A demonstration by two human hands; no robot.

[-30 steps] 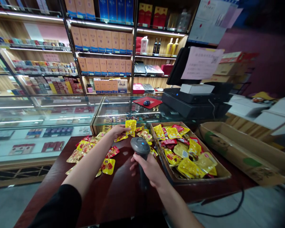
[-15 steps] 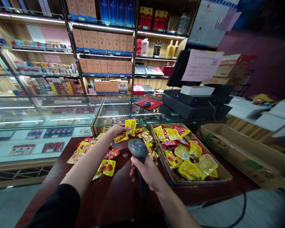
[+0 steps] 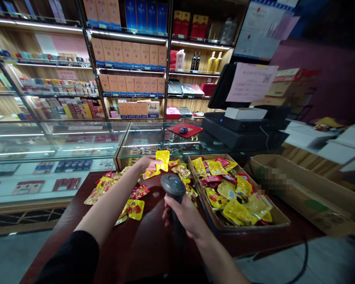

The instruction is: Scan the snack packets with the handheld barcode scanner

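Observation:
Between the thumb and fingers of my left hand (image 3: 148, 163) is a yellow snack packet (image 3: 163, 159), held upright above the table's far side. My right hand (image 3: 183, 213) is wrapped round the handle of a dark grey barcode scanner (image 3: 173, 185), whose head with a small blue light points toward the packet. Loose snack packets (image 3: 135, 209), yellow and red, lie on the dark wooden table (image 3: 144, 244) around and beyond my left forearm. Right of the scanner, a shallow cardboard box (image 3: 225, 228) holds many more yellow and red packets.
An open cardboard carton (image 3: 322, 213) stands at the right. Behind the table runs a glass display counter (image 3: 148, 138) bearing a red mouse pad (image 3: 192, 129), a mouse and a black till with a monitor (image 3: 221, 86). Shelves (image 3: 127, 71) of boxes and bottles line the wall.
Both hands keep their grips and almost their places. The yellow packet is slightly lower and its face looks more brightly lit; the scanner has shifted very slightly right.

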